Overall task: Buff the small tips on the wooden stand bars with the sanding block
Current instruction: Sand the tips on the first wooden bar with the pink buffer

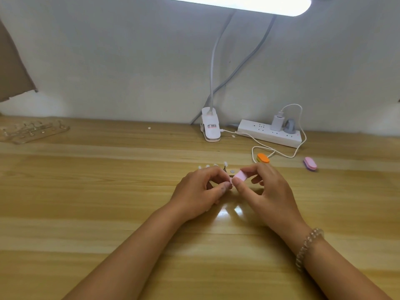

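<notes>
The right wrist wears a bead bracelet (307, 245). The right hand (268, 191) pinches the pink sanding block (239, 176) between thumb and forefinger. Just to its left, the left hand (201, 189) has its fingers curled round the wooden stand (229, 175), which is mostly hidden. White tips (225, 163) project just beyond the left knuckles. Beyond the right hand, an orange block (263, 158) and a second pink block (310, 163) lie on the counter (86, 213). Farthest away are the lamp clamp (211, 126) and power strip (269, 133).
</notes>
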Motion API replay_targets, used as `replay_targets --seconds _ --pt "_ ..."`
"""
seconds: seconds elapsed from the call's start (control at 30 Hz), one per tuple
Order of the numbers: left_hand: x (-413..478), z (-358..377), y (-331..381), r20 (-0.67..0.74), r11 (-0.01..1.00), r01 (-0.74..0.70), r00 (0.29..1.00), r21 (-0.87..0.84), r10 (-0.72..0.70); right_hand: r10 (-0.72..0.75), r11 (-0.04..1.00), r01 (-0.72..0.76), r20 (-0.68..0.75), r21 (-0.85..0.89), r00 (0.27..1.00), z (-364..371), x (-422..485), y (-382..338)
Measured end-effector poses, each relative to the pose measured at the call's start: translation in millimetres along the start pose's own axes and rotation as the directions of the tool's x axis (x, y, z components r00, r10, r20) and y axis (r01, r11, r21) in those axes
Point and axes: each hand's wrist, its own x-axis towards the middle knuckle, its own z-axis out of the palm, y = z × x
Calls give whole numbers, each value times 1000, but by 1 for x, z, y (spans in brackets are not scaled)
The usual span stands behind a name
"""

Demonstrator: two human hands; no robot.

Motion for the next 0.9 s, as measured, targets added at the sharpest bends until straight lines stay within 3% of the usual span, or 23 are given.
replay_targets --seconds 0.13,0.3,0.43,0.57,0.7,0.9 --pt "0 -1 -1 6 1000 22 1000 5 -22 -175 984 176 72 -6 982 5 -6 -9" --pt "0 0 -1 18 999 16 1000 42 -17 10 1000 -11 35 9 999 0 0 0" --pt "0 -1 1 19 999 23 1000 39 -24 -75 996 71 74 52 994 3 -4 -6" --pt "-1 -1 3 18 999 1 1000 51 -2 39 998 -42 61 55 997 0 1 -1" --pt "-1 -3 4 -7 1000 0 1000 5 0 -87 995 85 48 45 995 1 -5 -7" --pt "-1 -2 5 -11 1000 -7 1000 0 7 -27 1000 27 -1 12 1000 1 -1 -4"
